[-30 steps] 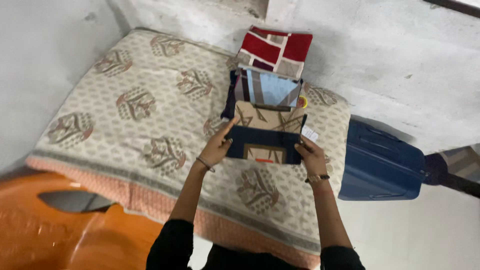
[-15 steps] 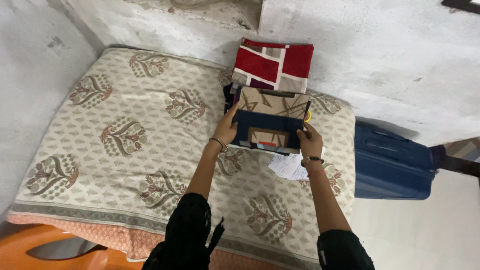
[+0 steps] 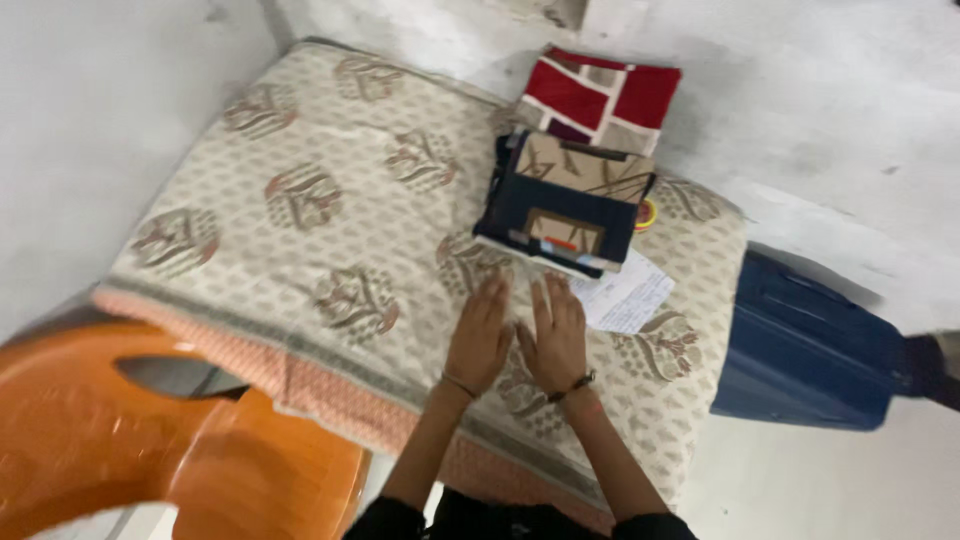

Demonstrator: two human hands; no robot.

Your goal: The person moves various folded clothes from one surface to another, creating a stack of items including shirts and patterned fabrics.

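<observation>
My left hand [image 3: 481, 333] and my right hand [image 3: 554, 333] lie flat side by side on the patterned bed cover [image 3: 300, 200], fingers spread, holding nothing. Just beyond their fingertips rests a folded navy and beige cloth [image 3: 565, 202] on a small stack. A red, white and beige folded cloth [image 3: 603, 95] lies behind the stack, against the wall. A white paper sheet [image 3: 628, 296] pokes out beside the stack, close to my right hand.
An orange plastic chair [image 3: 170, 440] stands at the lower left by the bed's edge. A blue suitcase [image 3: 810, 350] lies on the floor to the right of the bed. Grey walls [image 3: 820, 120] border the bed behind and at the left.
Both hands let go of the navy and beige cloth, which now rests on the stack. They drew back toward me and came down flat on the cover. The view shifted.
</observation>
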